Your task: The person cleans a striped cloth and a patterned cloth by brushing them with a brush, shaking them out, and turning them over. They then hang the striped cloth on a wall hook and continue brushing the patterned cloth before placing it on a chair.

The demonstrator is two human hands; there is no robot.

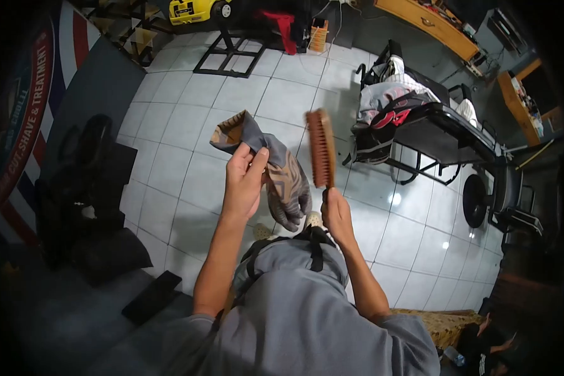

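Note:
My left hand [245, 182] pinches the upper part of a grey and tan patterned glove [286, 178] between thumb and fingers. The open cuff points up and left, and the finger end hangs down toward my feet. In my right hand [336, 216] is a brush [321, 147] with a wooden back and reddish-brown bristles, gripped by its dark handle and held upright. The bristles face the glove, with a gap between them.
White floor tiles [188, 156] lie below. A black barber chair [438, 128] with clothes and a bag stands right. A black metal frame [232, 56] and yellow toy car [197, 9] are at the back. A barber sign [28, 119] stands left. Another person [482, 344] is lower right.

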